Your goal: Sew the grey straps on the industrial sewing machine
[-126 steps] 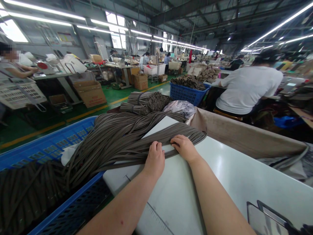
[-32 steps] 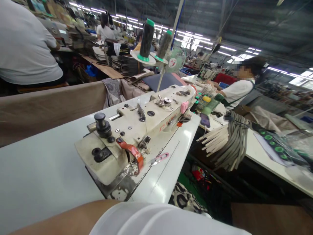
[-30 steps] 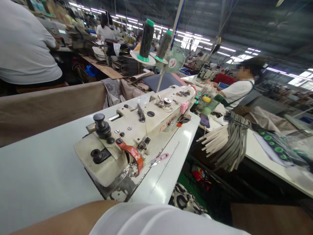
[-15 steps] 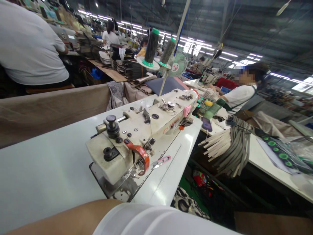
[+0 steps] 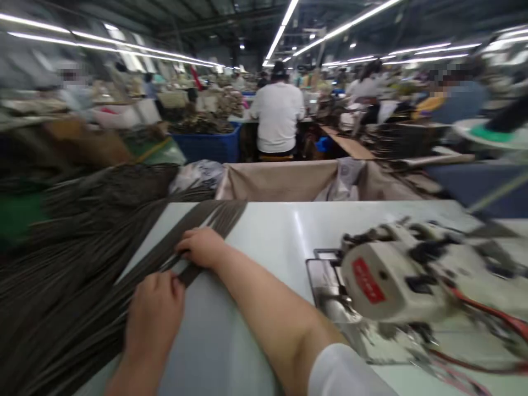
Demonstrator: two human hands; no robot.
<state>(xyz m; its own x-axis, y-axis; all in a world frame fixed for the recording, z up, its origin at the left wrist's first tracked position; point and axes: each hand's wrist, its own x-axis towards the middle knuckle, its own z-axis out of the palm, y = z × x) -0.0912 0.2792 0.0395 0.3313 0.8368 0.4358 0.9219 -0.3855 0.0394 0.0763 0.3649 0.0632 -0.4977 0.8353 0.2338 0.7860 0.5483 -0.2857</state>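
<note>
A large bundle of long, dark grey-brown fabric strips (image 5: 103, 297) lies across the left side of the white sewing table (image 5: 214, 330) and hangs over its left edge. My right hand (image 5: 204, 247) reaches across to the left, its fingers curled on strips near the far end of the bundle. Closer to me, my left hand (image 5: 154, 302) is closed around strips too, its fingertips partly hidden. The hands are a short way apart, with a few strips running between them. On the right stands a white sewing machine (image 5: 388, 280), blurred, with a red label on its head.
Beyond the table's far edge hangs a beige cloth bin (image 5: 284, 181). A blue crate (image 5: 206, 143) full of pieces stands behind, left of a seated person in a white shirt (image 5: 278, 115). At right are a thread cone's green base (image 5: 490, 133) and a dark blue panel (image 5: 511, 190).
My view has swung left, from the sewing machine to the fabric strips. Both hands now show, on the strips; before, only a forearm and a white sleeve were visible.
</note>
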